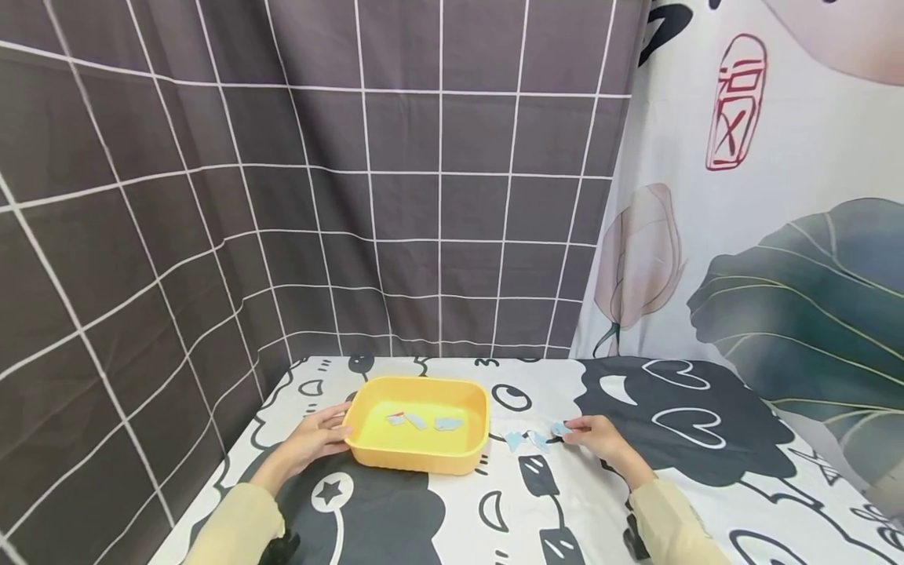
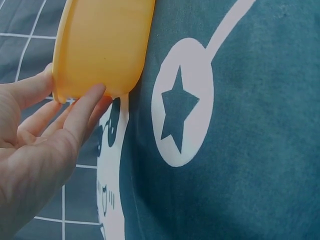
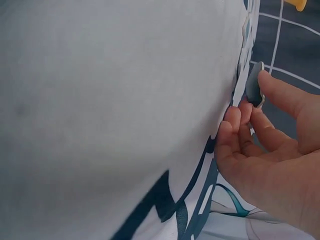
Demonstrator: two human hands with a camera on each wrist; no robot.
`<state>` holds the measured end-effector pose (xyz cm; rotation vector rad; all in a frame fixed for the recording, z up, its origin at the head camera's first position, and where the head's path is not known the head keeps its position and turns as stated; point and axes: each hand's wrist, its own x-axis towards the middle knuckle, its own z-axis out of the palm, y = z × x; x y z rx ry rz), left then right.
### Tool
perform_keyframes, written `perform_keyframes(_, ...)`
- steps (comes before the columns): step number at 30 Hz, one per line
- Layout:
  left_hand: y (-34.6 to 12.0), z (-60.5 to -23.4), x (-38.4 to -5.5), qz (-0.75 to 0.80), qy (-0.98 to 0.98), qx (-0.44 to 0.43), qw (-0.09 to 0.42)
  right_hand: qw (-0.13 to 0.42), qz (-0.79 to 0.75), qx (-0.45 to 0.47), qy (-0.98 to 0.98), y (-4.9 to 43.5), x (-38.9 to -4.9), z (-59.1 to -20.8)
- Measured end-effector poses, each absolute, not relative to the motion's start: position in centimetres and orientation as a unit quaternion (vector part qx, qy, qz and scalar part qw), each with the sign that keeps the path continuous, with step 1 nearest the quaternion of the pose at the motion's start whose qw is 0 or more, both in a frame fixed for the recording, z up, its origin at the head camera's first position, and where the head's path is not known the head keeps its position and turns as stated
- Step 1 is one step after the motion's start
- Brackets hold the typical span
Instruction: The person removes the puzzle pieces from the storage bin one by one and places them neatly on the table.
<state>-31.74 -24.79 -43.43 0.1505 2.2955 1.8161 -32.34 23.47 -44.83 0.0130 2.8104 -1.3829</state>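
A yellow plastic basin (image 1: pixel 417 461) stands on the patterned cloth. Inside it lie several flat, pale puzzle pieces (image 1: pixel 448 424), one with a bit of red. At the basin's left end, my left hand (image 1: pixel 318 434) touches the wall with fairly straight fingers; the left wrist view shows the thumb at the rim and a finger (image 2: pixel 86 107) against the outside. My right hand (image 1: pixel 600 441) pinches a light blue puzzle piece (image 1: pixel 560 428) between thumb and fingers, just above the cloth. In the right wrist view this piece (image 3: pixel 254 85) is tilted on edge. Beside it lie light blue pieces (image 1: pixel 514 441).
The black-and-white cartoon cloth (image 1: pixel 508 518) covers the table. A dark grid-lined curtain (image 1: pixel 410 204) hangs behind and to the left. On the right hangs a pale curtain (image 1: pixel 777 235) with painted flowers and leaves.
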Motion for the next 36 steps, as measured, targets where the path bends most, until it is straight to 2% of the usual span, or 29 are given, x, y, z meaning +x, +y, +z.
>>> perform_keyframes(27,-25.1,-42.6,-31.3,0.615,0.780,0.050,0.110,0.004,-0.387,0.016,0.922,22.6,-32.4,-45.2)
perform_keyframes(36,-24.8,-42.9,-31.6,0.617,0.776,0.061,0.115,-0.001,-0.393,-0.010,0.919,23.4,-32.5,-43.5)
